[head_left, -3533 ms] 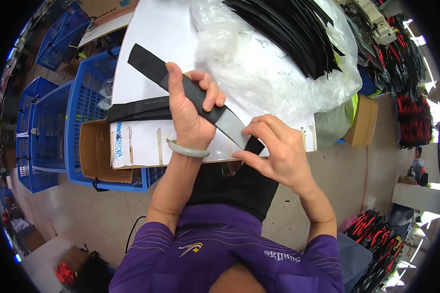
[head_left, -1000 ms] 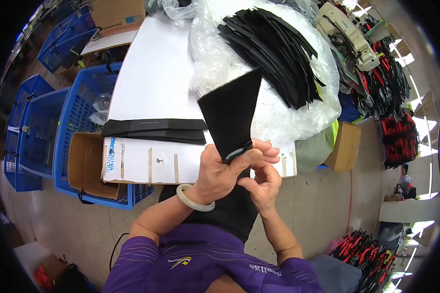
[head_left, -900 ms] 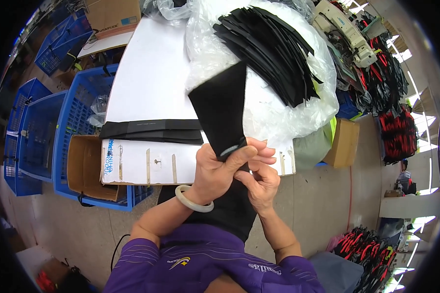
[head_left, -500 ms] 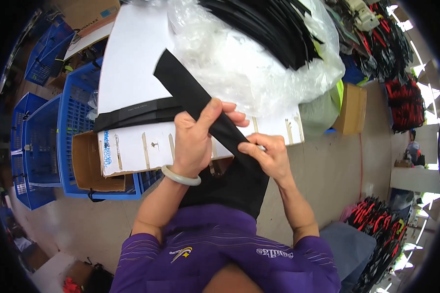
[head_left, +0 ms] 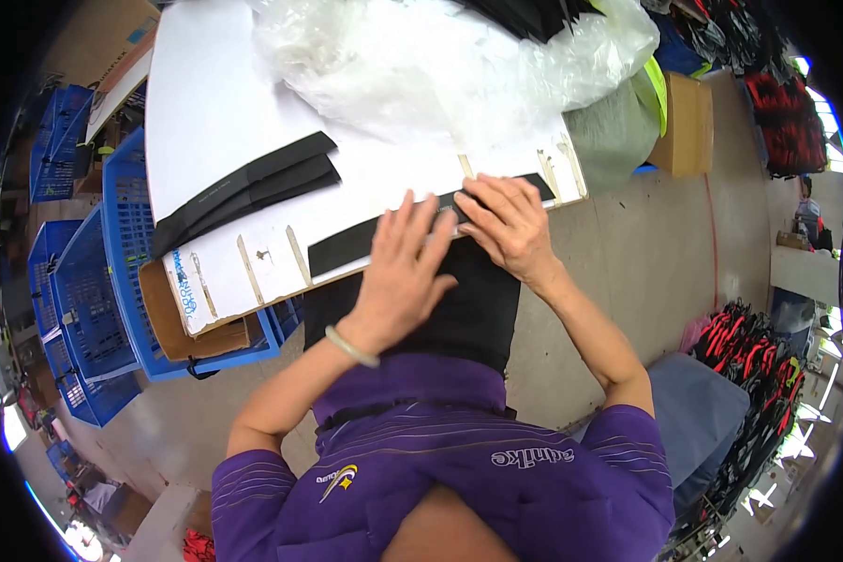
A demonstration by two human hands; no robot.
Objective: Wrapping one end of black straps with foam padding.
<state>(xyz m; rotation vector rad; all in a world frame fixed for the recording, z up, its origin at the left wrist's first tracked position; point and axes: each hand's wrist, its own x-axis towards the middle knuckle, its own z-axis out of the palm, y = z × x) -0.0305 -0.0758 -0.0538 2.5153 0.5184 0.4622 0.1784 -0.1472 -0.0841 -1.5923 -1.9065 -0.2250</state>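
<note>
A black fabric strip (head_left: 341, 247) lies flat along the near edge of the white table board (head_left: 220, 89). My left hand (head_left: 405, 272), a pale bangle at its wrist, rests over the strip's middle with its fingers spread. Close by on the right, my right hand (head_left: 513, 225) bends its fingers down onto the strip. Whatever is tucked under those fingers is too hidden to name. To the left, several more black strips (head_left: 253, 183) overlap in a small fanned pile.
Crumpled clear plastic sheeting (head_left: 384, 70) covers the table's far part, with more black strips (head_left: 525, 14) beyond it. Blue crates (head_left: 126, 281) and an open cardboard box (head_left: 192, 328) stand at the left. A brown carton (head_left: 688, 126) is on the right.
The strip, held up in both hands before, now lies flat on the table edge. My left hand has let go and spread its fingers; my right hand has moved up onto the board.
</note>
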